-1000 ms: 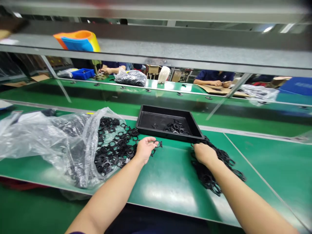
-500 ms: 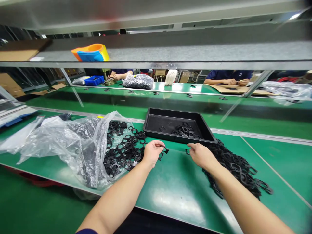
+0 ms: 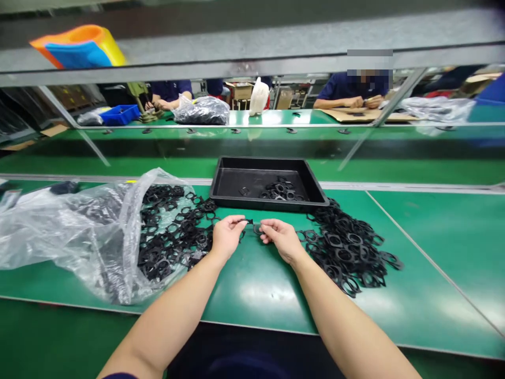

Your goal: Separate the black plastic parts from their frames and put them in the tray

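My left hand (image 3: 229, 235) pinches a small black plastic part (image 3: 247, 221) between thumb and fingertips. Close beside it on the right, my right hand (image 3: 281, 238) grips a black ring-shaped part (image 3: 257, 229), partly covered by the fingers. The two parts are nearly touching; whether they meet I cannot tell. Behind the hands stands a black tray (image 3: 232, 201) with a small heap of black ring parts (image 3: 282, 189) in it. To the left, loose black parts (image 3: 173, 226) spill from a clear plastic bag (image 3: 98, 221). On the right lies a pile of black ring parts (image 3: 347, 245).
A metal-edged shelf (image 3: 221, 71) crosses above the green bench (image 3: 260, 300), with an orange, blue and yellow object (image 3: 79, 47) on it. Across the bench, co-workers (image 3: 355, 92) sit near a blue bin (image 3: 120, 114) and a filled plastic bag (image 3: 203, 110).
My right hand has moved left, close to my left hand, bringing its ring part up to the other part. The camera view has shifted right and down.
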Demonstrator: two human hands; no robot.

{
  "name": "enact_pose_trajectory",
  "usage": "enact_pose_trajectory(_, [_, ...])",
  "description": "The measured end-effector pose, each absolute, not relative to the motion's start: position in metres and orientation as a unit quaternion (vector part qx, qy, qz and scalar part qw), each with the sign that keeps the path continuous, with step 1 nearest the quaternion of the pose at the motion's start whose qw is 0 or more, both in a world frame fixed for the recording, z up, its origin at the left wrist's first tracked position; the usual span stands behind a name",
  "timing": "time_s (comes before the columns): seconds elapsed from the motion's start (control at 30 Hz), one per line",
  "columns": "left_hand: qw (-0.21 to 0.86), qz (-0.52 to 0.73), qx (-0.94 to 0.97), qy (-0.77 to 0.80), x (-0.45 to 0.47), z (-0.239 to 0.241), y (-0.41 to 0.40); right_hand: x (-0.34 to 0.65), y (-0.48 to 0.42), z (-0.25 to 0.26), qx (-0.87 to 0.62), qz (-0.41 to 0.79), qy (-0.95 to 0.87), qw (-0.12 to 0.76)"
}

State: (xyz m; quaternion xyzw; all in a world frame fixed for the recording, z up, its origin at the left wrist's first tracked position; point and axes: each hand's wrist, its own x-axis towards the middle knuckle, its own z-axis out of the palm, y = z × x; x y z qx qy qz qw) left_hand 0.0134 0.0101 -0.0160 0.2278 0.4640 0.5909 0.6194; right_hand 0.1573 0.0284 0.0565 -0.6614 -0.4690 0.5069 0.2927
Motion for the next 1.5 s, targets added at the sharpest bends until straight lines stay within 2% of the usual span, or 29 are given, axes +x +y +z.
enact_pose_trajectory(0.1, [0.574,0.598,0.322,0.458,0.014,-0.016,0.005,0.151,0.025,0.061,-0.650,0.547,-0.438,0.294])
enact_pose_trajectory(0.23, [0.577,0.547,0.421,0.437,0.013,-0.015,0.001,0.149,0.024,0.064,-0.622,0.598,-0.404,0.304])
enact_pose_trajectory(0.43, [0.540,0.499,0.537,0.414,0.009,-0.011,-0.003,0.154,0.025,0.062,-0.621,0.587,-0.424,0.300])
enact_pose_trajectory(0.87, [0.495,0.566,0.496,0.434,0.009,-0.005,-0.002,0.152,0.023,0.063,-0.624,0.572,-0.437,0.304])
enact_pose_trajectory(1.5, [0.506,0.558,0.473,0.456,0.009,-0.003,-0.004,0.152,0.022,0.066,-0.604,0.598,-0.433,0.299])
